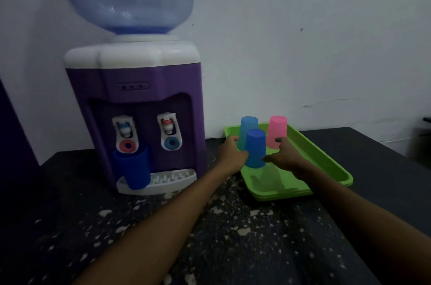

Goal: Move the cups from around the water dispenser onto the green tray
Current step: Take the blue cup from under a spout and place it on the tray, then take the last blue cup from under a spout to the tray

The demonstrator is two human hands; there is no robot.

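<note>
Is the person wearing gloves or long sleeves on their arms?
No. The left hand and the right hand are bare, with no gloves. Both forearms are bare as far back as the picture shows, so no sleeves are in view. I see no watch, bracelet or ring, though the picture is dim and somewhat blurred.

I see a plain pale wall (303,28) filling the upper two thirds of the frame, dimly lit, with a small dark mark at upper right. Below it runs a dark countertop (210,238), its surface flecked with pale chipped patches. A dark purple panel (11,144) edges the far left.
</note>
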